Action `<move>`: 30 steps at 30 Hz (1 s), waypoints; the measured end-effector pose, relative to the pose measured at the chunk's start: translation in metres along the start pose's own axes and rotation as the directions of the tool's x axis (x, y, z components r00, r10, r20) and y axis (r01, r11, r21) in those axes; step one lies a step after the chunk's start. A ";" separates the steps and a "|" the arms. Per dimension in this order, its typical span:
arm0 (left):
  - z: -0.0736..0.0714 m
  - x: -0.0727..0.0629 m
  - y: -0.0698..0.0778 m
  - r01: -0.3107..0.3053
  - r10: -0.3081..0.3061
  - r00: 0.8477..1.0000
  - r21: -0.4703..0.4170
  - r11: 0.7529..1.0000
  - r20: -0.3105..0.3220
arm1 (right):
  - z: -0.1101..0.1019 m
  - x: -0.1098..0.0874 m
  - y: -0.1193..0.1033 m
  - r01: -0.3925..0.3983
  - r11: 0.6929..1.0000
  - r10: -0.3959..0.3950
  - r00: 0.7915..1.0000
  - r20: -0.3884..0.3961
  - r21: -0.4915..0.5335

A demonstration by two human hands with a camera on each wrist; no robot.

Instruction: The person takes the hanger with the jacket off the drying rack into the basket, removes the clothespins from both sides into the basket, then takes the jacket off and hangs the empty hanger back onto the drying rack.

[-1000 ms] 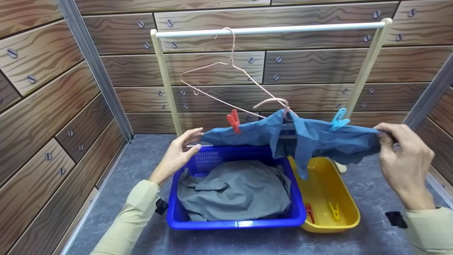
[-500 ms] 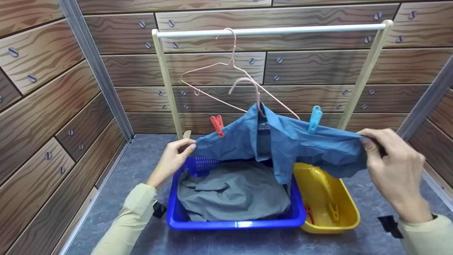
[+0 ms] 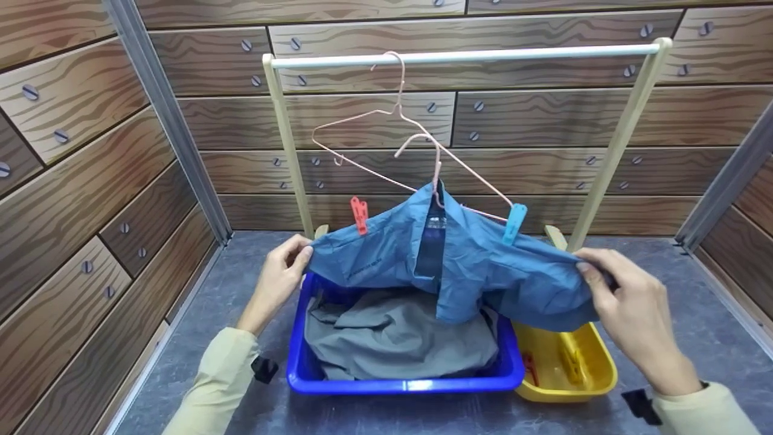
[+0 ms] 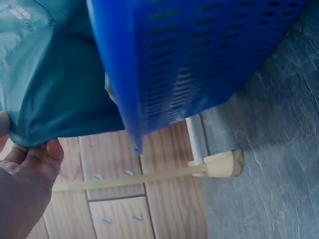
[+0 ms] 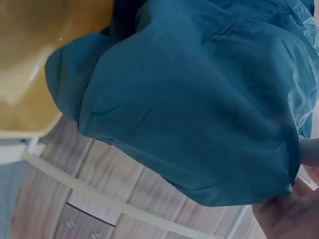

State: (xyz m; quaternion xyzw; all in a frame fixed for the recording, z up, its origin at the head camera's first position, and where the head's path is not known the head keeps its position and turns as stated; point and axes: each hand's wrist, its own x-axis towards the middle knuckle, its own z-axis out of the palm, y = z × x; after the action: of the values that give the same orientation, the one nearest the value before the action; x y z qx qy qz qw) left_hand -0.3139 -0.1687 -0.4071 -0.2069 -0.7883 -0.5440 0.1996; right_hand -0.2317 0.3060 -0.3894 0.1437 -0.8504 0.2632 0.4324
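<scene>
Here's the left hand (image 3: 279, 273), thumb and fingers pinching one end of the blue garment (image 3: 386, 257), which spans both hands. Just right of that hand, a red clothespin (image 3: 360, 216) stands on its top edge. Between the hands, grey cloth (image 3: 404, 344) sits low in the blue basket (image 3: 404, 386); above, a pink hanger (image 3: 436, 166) pokes out of the garment. Closer to the right hand (image 3: 634, 311), a light-blue clothespin (image 3: 514, 223), the yellow tub (image 3: 561, 396) lower down; that hand pinches the other end.

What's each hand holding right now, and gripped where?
One blue shirt: the left hand pinches the outer end of one sleeve, the right hand that of the other sleeve.
</scene>
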 end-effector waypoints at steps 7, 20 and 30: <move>-0.001 -0.008 -0.020 0.020 -0.023 0.999 0.080 0.997 0.039 | 0.011 -0.018 0.013 -0.060 0.998 0.059 0.998 0.028 0.024; 0.004 -0.040 -0.005 0.058 -0.078 0.996 0.354 0.933 0.043 | 0.027 -0.042 0.017 -0.235 0.970 0.233 0.972 0.039 0.060; 0.005 -0.057 0.011 0.230 -0.257 0.967 0.430 0.873 0.004 | 0.030 -0.046 0.008 -0.373 0.922 0.370 0.928 0.048 0.102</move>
State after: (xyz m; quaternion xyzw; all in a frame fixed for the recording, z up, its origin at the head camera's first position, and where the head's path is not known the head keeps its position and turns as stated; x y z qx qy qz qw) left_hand -0.2605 -0.1664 -0.4312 -0.0739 -0.9133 -0.3730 0.1458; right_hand -0.2284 0.2960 -0.4439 0.0070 -0.8525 0.3842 0.3544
